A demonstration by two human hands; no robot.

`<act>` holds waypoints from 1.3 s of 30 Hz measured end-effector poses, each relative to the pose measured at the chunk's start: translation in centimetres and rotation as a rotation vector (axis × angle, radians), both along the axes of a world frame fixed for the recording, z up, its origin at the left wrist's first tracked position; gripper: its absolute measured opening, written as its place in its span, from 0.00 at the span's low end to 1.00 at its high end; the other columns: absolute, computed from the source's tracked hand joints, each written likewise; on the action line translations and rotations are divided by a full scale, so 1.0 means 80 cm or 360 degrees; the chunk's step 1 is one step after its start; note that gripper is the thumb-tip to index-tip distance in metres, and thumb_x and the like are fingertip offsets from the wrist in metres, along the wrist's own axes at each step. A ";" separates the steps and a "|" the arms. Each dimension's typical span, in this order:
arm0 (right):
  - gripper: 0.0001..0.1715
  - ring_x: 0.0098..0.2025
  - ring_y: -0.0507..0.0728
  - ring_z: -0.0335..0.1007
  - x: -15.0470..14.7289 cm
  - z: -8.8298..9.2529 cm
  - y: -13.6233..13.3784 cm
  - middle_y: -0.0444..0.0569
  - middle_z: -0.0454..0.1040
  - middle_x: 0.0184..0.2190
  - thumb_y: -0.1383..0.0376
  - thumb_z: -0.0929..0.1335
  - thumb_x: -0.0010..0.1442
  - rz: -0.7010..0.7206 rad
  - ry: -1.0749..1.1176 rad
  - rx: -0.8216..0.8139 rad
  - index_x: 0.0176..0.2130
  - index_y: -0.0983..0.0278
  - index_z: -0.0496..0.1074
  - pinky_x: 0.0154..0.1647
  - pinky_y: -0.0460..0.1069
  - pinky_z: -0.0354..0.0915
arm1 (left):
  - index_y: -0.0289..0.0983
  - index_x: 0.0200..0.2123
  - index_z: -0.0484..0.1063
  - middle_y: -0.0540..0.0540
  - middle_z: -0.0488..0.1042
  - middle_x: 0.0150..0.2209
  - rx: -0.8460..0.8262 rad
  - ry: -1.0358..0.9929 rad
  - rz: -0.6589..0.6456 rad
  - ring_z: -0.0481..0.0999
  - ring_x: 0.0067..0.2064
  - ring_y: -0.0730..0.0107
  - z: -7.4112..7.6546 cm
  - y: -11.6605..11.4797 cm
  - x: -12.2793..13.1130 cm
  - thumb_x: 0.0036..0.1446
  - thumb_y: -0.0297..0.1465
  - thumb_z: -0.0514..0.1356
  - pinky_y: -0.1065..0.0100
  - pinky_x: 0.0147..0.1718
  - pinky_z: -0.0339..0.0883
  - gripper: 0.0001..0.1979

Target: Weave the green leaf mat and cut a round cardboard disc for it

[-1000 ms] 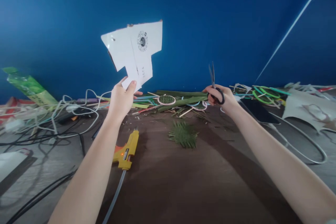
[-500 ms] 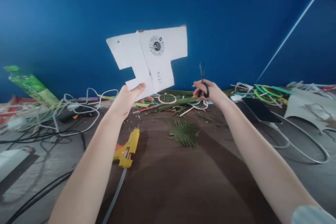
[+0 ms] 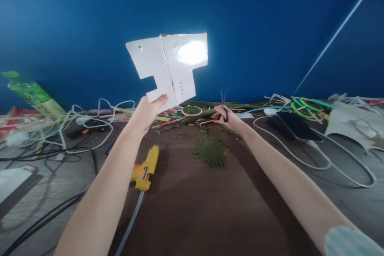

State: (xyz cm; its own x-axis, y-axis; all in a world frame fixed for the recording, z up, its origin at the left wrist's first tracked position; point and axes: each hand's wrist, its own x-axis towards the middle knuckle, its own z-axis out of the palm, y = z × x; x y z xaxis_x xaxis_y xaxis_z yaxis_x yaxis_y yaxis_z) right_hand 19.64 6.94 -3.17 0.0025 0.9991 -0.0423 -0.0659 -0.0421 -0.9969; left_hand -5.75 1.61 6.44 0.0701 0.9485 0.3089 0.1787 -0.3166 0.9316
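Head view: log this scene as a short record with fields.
left hand: left hand raised, gripping the white card cutout by its lower edge
right hand: right hand low over the table, fingers through the black handles of scissors, blades pointing up
card: glare hides its print on the upper right
table: brown table, yellow glue gun near the left forearm, green leaf piece in the middle
back edge: tangled white cables, green strips, coloured sticks

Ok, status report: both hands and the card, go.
Left hand pinches white card by its lower edge, raised. Right hand grips scissors, blades up, apart from card. Glue gun and green fronds lie on the table below.
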 end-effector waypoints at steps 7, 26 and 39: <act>0.10 0.29 0.52 0.71 0.003 0.008 -0.004 0.43 0.69 0.22 0.58 0.67 0.55 -0.0029 -0.0228 0.0071 0.33 0.61 0.63 0.26 0.45 0.67 | 0.33 0.44 0.73 0.40 0.76 0.43 0.0022 0.0050 0.0009 0.78 0.30 0.64 0.003 -0.001 0.001 0.56 0.33 0.57 0.68 0.25 0.68 0.14; 0.29 0.26 0.49 0.65 -0.027 0.051 -0.020 0.42 0.68 0.28 0.55 0.75 0.39 0.0137 0.0045 0.0608 0.38 0.63 0.66 0.21 0.45 0.62 | 0.30 0.38 0.75 0.38 0.75 0.23 -0.0605 -0.0024 -0.0235 0.74 0.28 0.59 -0.007 0.000 0.001 0.52 0.36 0.62 0.67 0.19 0.62 0.15; 0.22 0.26 0.51 0.63 -0.049 0.067 -0.039 0.44 0.66 0.25 0.52 0.72 0.44 -0.0120 0.0090 0.0677 0.34 0.62 0.64 0.24 0.47 0.60 | 0.32 0.33 0.74 0.42 0.78 0.35 -0.0741 -0.0708 -0.0426 0.73 0.26 0.75 -0.050 -0.001 0.068 0.51 0.31 0.63 0.74 0.21 0.60 0.08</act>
State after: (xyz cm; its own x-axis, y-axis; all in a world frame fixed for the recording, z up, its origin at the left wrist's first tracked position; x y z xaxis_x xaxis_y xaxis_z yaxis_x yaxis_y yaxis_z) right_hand 15.73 3.79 2.17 0.0858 0.9248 0.3707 -0.1078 0.3785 -0.9193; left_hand -0.32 1.51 2.43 0.2812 0.9569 -0.0724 -0.2797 0.1539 0.9477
